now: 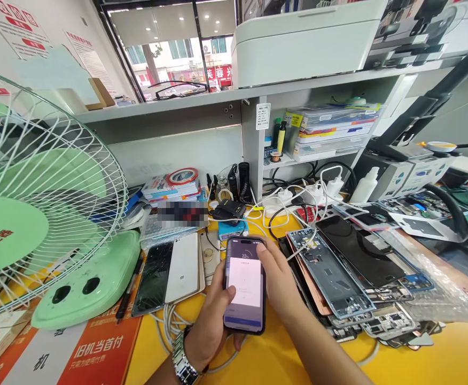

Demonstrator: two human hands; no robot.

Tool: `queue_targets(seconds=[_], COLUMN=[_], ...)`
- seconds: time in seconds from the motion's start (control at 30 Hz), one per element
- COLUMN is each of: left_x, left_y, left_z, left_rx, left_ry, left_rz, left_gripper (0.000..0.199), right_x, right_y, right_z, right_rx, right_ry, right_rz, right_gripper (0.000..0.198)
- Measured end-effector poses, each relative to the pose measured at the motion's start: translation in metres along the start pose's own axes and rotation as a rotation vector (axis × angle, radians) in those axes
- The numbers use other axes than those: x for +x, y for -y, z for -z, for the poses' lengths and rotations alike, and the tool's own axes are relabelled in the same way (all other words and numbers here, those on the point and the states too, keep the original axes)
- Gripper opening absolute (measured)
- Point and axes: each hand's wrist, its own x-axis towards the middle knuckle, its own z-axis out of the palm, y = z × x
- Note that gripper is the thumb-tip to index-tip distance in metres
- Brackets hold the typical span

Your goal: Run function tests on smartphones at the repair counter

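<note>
A smartphone [244, 313] in a dark case is held upright over the yellow table, its lit screen showing a white pop-up box and "22" near the top. My left hand [210, 321], with a metal watch [182, 357] on the wrist, grips the phone's left side, thumb on the screen's edge. My right hand [276, 272] clasps the upper right side, its thumb at the top right of the screen. Most fingers of both hands are hidden behind the phone. Close by on the left lie a black cracked phone [152, 278] and a white phone [182, 270].
A green fan [9, 235] fills the left. Stripped phone frames [330, 272] and a black phone screen [358, 248] are piled at right, beside bubble wrap [446, 283]. White chargers [314, 192] and tangled cables lie behind. A grey shelf [170, 104] carries a white printer-like box [306, 45].
</note>
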Motion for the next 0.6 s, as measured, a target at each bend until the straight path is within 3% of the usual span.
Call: queue_targets(seconds=[0.13, 0.23, 0.33, 0.5, 0.6], left_x=[-0.002, -0.004, -0.004, -0.004, -0.004], left_y=[-0.001, -0.001, -0.002, -0.001, 0.001], left_z=[0.003, 0.001, -0.001, -0.001, 0.001], left_rx=[0.142, 0.257, 0.311, 0.307, 0.265], left_ry=[0.099, 0.144, 0.168, 0.173, 0.142], left_rz=[0.048, 0.044, 0.027, 0.031, 0.014], left_gripper=[0.062, 0.061, 0.063, 0.061, 0.063], right_x=[0.005, 0.008, 0.009, 0.009, 0.012], right_y=[0.023, 0.041, 0.05, 0.05, 0.048], right_z=[0.012, 0.011, 0.002, -0.007, -0.005], right_rx=[-0.505, -1.005, -1.367, -1.502, -1.245], right_ry=[0.019, 0.027, -0.021, -0.069, -0.059], right_rz=[0.227, 0.295, 0.341, 0.342, 0.329], right_gripper=[0.029, 0.056, 0.06, 0.059, 0.061])
